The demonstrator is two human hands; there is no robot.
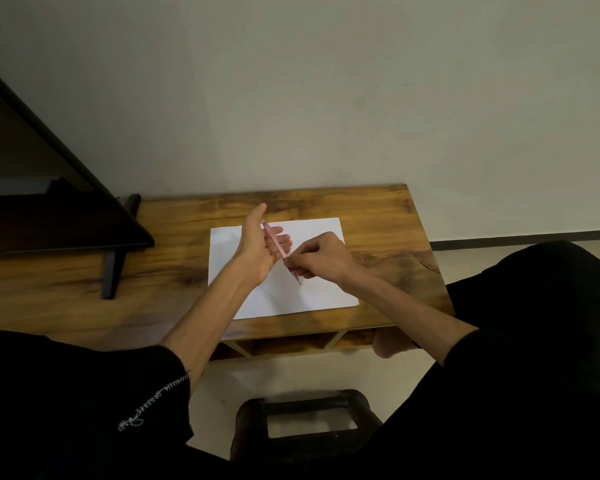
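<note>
The right hand (321, 258) has its fingers curled around the lower part of a pink pen (280, 251), pinching it close to the tip. The left hand (257, 244) is held palm-up with its fingers loosely spread and straight, and the upper end of the pen lies across those fingers. Both hands hover above a white sheet of paper (291, 296); whether the pen's point touches the sheet cannot be told.

The pen is slim and pale pink along its barrel, darker pink near the grip, ending in a thin dark point that aims down and toward the person. It slants from the left hand's fingers, up and away, down to the right hand.

The paper lies flat on a wooden worktop (388, 216) with strong brown grain and dark knots, turned a little askew to the worktop's edges. The sheet's near edge sits just inside the worktop's front edge, while bare wood shows beyond its far edge and to its right. On the left, well apart from the paper, a dark flat screen (32, 188) stands on a black foot (113, 271). A plain pale wall (326, 81) rises directly behind the worktop, and light floor tiles show to the right. Below the front edge a dark stool (305, 420) stands between the person's black-clad knees.
</note>
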